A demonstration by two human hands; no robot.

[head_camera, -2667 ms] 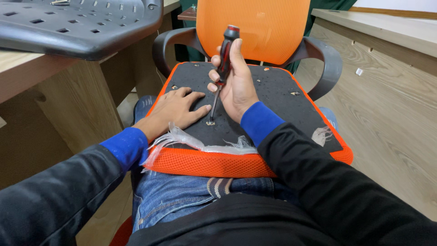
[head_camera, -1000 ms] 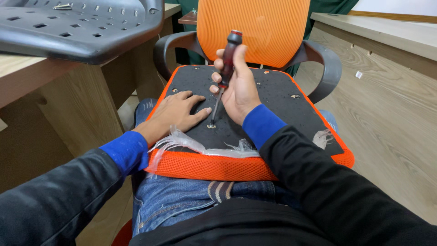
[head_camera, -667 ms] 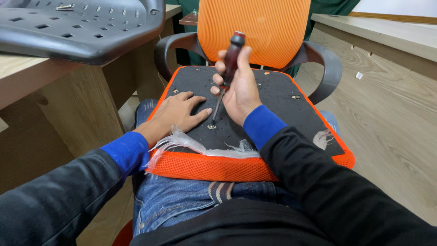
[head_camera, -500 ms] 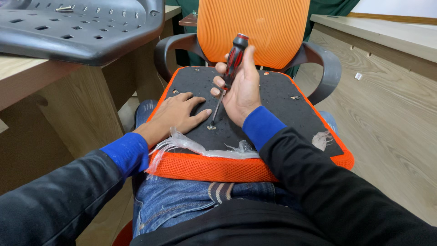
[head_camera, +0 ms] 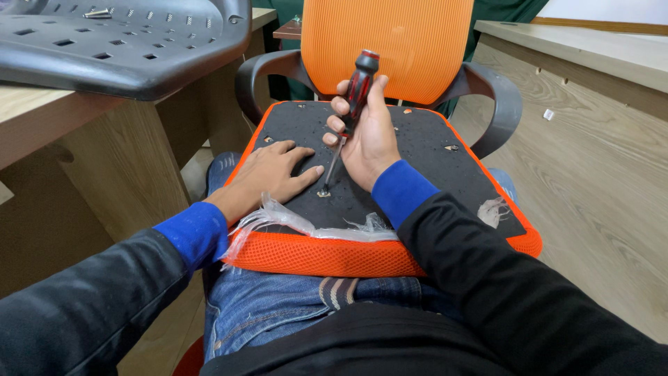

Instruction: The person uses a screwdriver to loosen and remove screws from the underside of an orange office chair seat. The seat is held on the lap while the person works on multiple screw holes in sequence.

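Now right hand (head_camera: 369, 143) grips screwdriver (head_camera: 351, 104), tip on screw (head_camera: 323, 193); left hand (head_camera: 268, 174) lies flat, open, on seat (head_camera: 417, 150).

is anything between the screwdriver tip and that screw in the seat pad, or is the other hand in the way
Nothing visible blocks it. The screwdriver in the right hand runs straight down to the screw in the black seat underside. The left hand lies flat beside the screw, fingertips just left of the shaft, not across it.

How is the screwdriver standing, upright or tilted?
Tilted. The screwdriver, gripped by the right hand, leans with its handle away from the person, its tip on a screw in the seat cushion.
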